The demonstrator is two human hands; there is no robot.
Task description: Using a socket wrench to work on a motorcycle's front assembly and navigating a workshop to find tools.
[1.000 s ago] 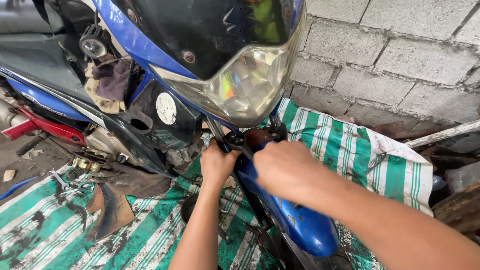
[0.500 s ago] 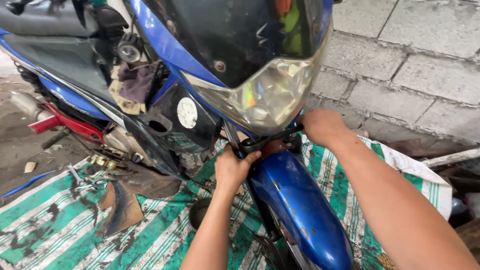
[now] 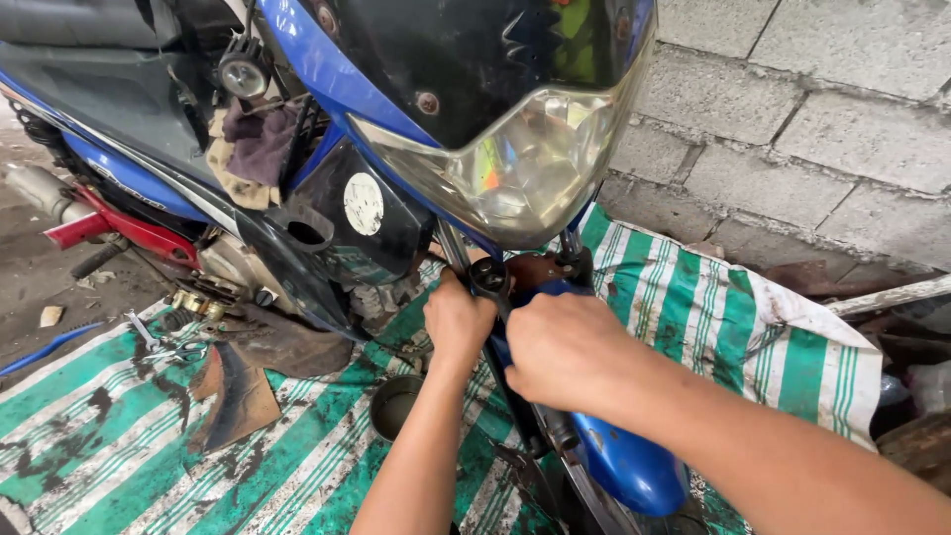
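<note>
Both hands work at the front of a blue motorcycle (image 3: 327, 89), just under the headlight (image 3: 515, 168).

Left hand (image 3: 458, 319): closed in a fist around the left fork tube (image 3: 454, 248), right below the headlight edge. Fingers are curled tight, thumb side is up.

Right hand (image 3: 567, 349): also closed, knuckles toward the camera. It covers the top of the blue front fender (image 3: 629, 466) and grips smth. there, but I cannot tell exactly what is inside the palm bc. the back of the hand hides it. Between the 2 hands, a dark ring-shaped part (image 3: 489, 277) sits at the fork, touching or almost touching both hands.

The fender goes down and to the right from under the right hand, toward the bottom edge of the picture; the wheel under it is mostly hidden.

Around: the bike stands on a green-white striped tarp (image 3: 713, 317), dirty w/ dark oil stains on the left part. A small dark round cup (image 3: 394, 404) lies on the tarp just beside the left forearm. A rusty flat metal piece (image 3: 233, 391) is further left, and some small tools (image 3: 163, 342) near it. A purple rag (image 3: 260, 139) hangs on the bike body. Behind, a grey block wall (image 3: 792, 109).
</note>
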